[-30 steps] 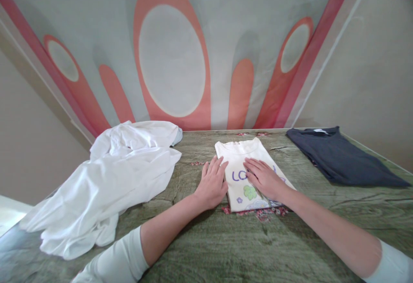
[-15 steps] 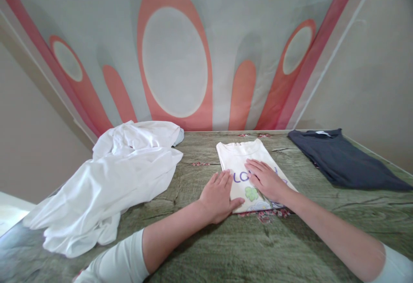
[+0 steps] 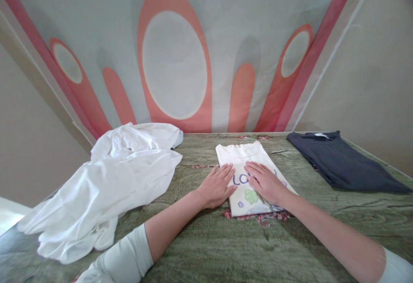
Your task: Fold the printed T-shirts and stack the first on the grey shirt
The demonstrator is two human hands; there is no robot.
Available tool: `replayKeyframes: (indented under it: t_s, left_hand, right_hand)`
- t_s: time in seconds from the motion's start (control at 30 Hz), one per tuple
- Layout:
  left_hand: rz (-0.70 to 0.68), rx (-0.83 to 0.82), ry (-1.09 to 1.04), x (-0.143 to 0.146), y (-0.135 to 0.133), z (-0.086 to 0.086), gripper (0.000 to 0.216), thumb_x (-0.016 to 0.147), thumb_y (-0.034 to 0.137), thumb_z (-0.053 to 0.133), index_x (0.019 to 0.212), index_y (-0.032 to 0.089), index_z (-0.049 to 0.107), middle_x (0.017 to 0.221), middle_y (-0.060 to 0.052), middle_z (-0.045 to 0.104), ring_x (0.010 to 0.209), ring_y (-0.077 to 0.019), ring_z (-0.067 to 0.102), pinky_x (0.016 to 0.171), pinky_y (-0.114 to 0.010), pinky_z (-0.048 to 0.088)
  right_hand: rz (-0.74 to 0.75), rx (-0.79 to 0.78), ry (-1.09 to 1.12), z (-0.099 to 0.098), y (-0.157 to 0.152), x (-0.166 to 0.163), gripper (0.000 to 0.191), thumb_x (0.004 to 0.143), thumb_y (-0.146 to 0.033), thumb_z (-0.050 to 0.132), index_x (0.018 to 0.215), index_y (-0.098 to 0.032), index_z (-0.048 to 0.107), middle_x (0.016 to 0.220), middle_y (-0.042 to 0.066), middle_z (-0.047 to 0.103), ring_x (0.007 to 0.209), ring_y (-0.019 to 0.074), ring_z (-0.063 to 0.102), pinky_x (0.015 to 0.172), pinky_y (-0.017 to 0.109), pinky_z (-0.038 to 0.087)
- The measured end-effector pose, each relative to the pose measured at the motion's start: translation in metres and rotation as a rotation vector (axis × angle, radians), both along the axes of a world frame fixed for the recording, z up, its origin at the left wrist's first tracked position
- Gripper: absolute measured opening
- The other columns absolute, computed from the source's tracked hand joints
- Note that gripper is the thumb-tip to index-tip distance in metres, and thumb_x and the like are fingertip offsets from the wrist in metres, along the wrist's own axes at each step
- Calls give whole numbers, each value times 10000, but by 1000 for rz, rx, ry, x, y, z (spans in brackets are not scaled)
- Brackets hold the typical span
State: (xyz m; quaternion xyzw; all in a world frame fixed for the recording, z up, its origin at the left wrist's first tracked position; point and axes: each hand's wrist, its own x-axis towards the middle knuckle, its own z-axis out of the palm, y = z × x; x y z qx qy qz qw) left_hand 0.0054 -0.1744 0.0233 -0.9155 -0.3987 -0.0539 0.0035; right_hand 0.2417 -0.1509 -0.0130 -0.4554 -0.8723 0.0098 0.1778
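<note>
A cream T-shirt (image 3: 240, 156), folded into a narrow rectangle, lies flat with its neckline away from me. Purple letters, a green clover-like print and a small purple flower show on its front; part of the lettering is covered by my hand. My left hand (image 3: 217, 186) rests palm down across the shirt's left edge, fingers stretched out. On the printed middle of the shirt, my right hand (image 3: 264, 182) lies flat with extended fingers. Neither hand grasps anything.
Loose white garments (image 3: 106, 188) lie in a crumpled heap on the left of the wood-patterned tabletop (image 3: 206, 248). At the right back is a folded dark grey shirt (image 3: 342, 162). A wall with orange and pink shapes (image 3: 176, 126) rises behind the table.
My left hand has slid up along the shirt's left edge, away from me, uncovering the small purple flower. My right hand stays almost in place. The view has tilted slightly.
</note>
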Motion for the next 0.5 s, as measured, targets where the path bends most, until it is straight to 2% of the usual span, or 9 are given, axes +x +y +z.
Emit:
replayKeyframes:
  t_s: [0.1, 0.23, 0.33, 0.43, 0.5]
  left_hand:
    - [55, -19, 4, 2, 2, -6, 604, 939, 502, 132, 1408, 134, 234, 1478, -103, 209, 1361, -204, 158, 1089, -391, 136]
    - [106, -23, 4, -4, 3, -3, 647, 922, 539, 172, 1398, 109, 252, 1473, -129, 213, 1353, -224, 184, 1081, -397, 158]
    - [94, -62, 1, -7, 3, 3, 654, 909, 555, 216, 1392, 118, 268, 1471, -128, 220, 1349, -230, 201, 1074, -393, 184]
    - [91, -83, 4, -7, 4, 6, 644, 906, 552, 240, 1388, 127, 278, 1474, -121, 214, 1353, -226, 190, 1074, -390, 188]
    - [95, -84, 12, -8, 5, 7, 634, 908, 543, 249, 1387, 129, 280, 1478, -119, 204, 1358, -223, 174, 1078, -391, 179]
  right_hand:
    - [-3, -6, 3, 2, -1, -1, 430, 921, -327, 314, 1274, -150, 481, 1365, 107, 437, 1278, 220, 348, 1061, 429, 271]
    - [-6, -45, 2, 5, -3, -2, 459, 933, -379, 277, 1300, -172, 458, 1388, 99, 409, 1296, 219, 321, 1065, 442, 257]
    - [4, -100, -17, 7, 2, 5, 525, 935, -453, 232, 1376, -195, 351, 1440, 78, 326, 1331, 204, 254, 1082, 431, 223]
    - [-79, -146, -72, 5, 16, 25, 615, 917, -527, 192, 1428, -187, 230, 1477, 68, 232, 1354, 215, 185, 1089, 446, 193]
    - [-188, -161, -112, 0, 29, 44, 668, 898, -572, 172, 1430, -172, 220, 1477, 75, 224, 1356, 235, 174, 1089, 477, 165]
